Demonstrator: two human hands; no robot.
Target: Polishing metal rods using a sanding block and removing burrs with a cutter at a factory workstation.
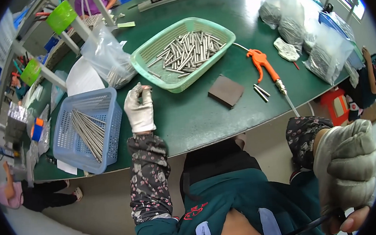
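Note:
My left hand [139, 106], in a white glove, rests on the green table [188, 117] just in front of the green basket [144, 59] of short metal rods [187, 50]. Its fingertips are pinched together; whether they hold anything is too small to tell. My right hand [346, 173], in a grey glove, is raised close to the camera at the lower right. It is closed in a fist around a thin black cord [313, 226] that runs left across my teal jacket.
A blue basket [64, 147] with long thin rods stands to the left. A brown block [225, 91], two loose pins [261, 92] and an orange air blow gun [263, 63] lie to the right. Clear bags of metal parts [319, 49] crowd the right side. Other people sit at lower left [13, 193] and far back [95, 0].

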